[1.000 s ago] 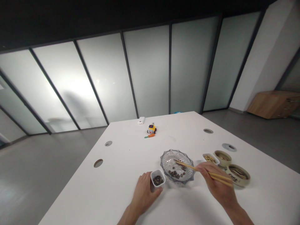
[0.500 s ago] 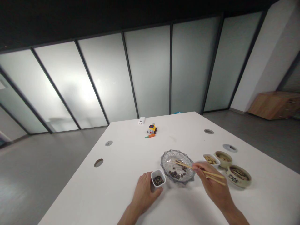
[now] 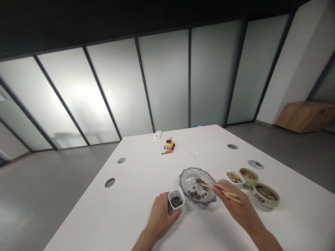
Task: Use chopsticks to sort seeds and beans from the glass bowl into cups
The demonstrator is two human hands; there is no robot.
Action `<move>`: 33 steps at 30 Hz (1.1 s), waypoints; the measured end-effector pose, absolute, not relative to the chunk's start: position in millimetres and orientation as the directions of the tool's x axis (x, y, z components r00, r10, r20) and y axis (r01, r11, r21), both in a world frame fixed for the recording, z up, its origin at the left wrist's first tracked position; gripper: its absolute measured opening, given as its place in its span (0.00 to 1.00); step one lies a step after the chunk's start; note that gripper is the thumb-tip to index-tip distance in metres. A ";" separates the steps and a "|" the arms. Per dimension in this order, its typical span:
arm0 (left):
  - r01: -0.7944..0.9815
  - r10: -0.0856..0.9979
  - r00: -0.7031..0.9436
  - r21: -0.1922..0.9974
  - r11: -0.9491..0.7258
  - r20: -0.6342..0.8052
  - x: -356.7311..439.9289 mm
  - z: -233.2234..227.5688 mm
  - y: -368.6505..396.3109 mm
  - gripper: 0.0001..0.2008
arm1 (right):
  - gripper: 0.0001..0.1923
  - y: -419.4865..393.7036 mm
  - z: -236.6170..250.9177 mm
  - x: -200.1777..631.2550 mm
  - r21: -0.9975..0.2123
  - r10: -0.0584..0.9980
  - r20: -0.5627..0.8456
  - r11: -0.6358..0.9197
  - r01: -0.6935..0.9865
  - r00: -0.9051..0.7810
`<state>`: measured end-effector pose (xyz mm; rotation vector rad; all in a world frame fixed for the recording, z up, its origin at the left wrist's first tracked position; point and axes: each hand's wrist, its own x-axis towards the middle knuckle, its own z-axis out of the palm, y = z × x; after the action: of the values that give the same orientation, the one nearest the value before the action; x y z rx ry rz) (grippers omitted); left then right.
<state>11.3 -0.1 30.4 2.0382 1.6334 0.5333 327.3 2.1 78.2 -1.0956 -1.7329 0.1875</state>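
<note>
— How did your hands sit?
— Your left hand [image 3: 160,216] lay on the worktop [image 3: 125,209], fingers curled round the small white cup [image 3: 176,198] of dark beans. Your right hand [image 3: 235,205] pinched a pair of chopsticks [image 3: 217,189], wrist low.
— And the tips?
— They reached into the glass bowl [image 3: 197,181], over the dark beans [image 3: 196,194] there, just beside the cup.
</note>
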 end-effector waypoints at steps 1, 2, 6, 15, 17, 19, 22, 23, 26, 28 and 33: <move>0.794 0.977 0.215 0.581 -0.180 0.009 11.4 30.4 -0.1 0.15 | 0.22 2.1 77.9 327.5 -0.581 0.737 0.674 0.575 0.576 -0.055; 0.794 0.977 0.215 0.581 -0.181 0.011 11.4 30.5 0.0 0.14 | 0.22 2.1 77.6 327.7 -0.579 0.735 0.676 0.577 0.577 -0.056; 0.792 0.976 0.217 0.582 -0.183 0.011 10.9 30.3 0.3 0.15 | 0.22 1.7 78.3 328.4 -0.562 0.722 0.690 0.575 0.595 -0.046; 0.795 0.974 0.225 0.576 -0.192 0.014 9.7 26.7 0.7 0.15 | 0.24 3.7 75.9 333.0 -0.544 0.729 0.683 0.544 0.639 -0.039; 0.797 0.975 0.222 0.574 -0.187 0.010 10.0 26.8 0.7 0.15 | 0.24 5.0 73.5 334.4 -0.548 0.734 0.679 0.536 0.642 -0.034; 0.797 0.975 0.221 0.575 -0.184 0.006 10.3 27.0 0.7 0.15 | 0.23 6.3 71.2 335.6 -0.549 0.734 0.678 0.534 0.643 -0.030; 0.796 0.975 0.221 0.576 -0.185 0.007 10.2 26.9 1.0 0.15 | 0.22 7.4 69.5 336.4 -0.553 0.731 0.682 0.541 0.634 -0.029; 0.797 0.975 0.222 0.575 -0.186 0.008 10.0 26.7 1.1 0.15 | 0.22 7.6 69.4 336.3 -0.555 0.728 0.684 0.545 0.629 -0.028; 0.799 0.974 0.225 0.571 -0.189 0.008 9.8 26.8 1.3 0.15 | 0.22 7.6 69.7 335.9 -0.557 0.713 0.701 0.561 0.613 -0.015; 0.795 0.974 0.227 0.576 -0.190 0.007 9.9 27.6 1.3 0.15 | 0.21 7.8 69.3 336.3 -0.550 0.701 0.713 0.568 0.612 -0.010; 0.790 0.974 0.226 0.584 -0.186 0.004 10.3 28.6 0.6 0.16 | 0.23 8.6 66.3 338.6 -0.535 0.702 0.712 0.548 0.643 -0.007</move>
<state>10.3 0.6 28.6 2.0416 1.6202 0.5273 338.6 8.6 66.3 -1.1370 -1.6989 0.0679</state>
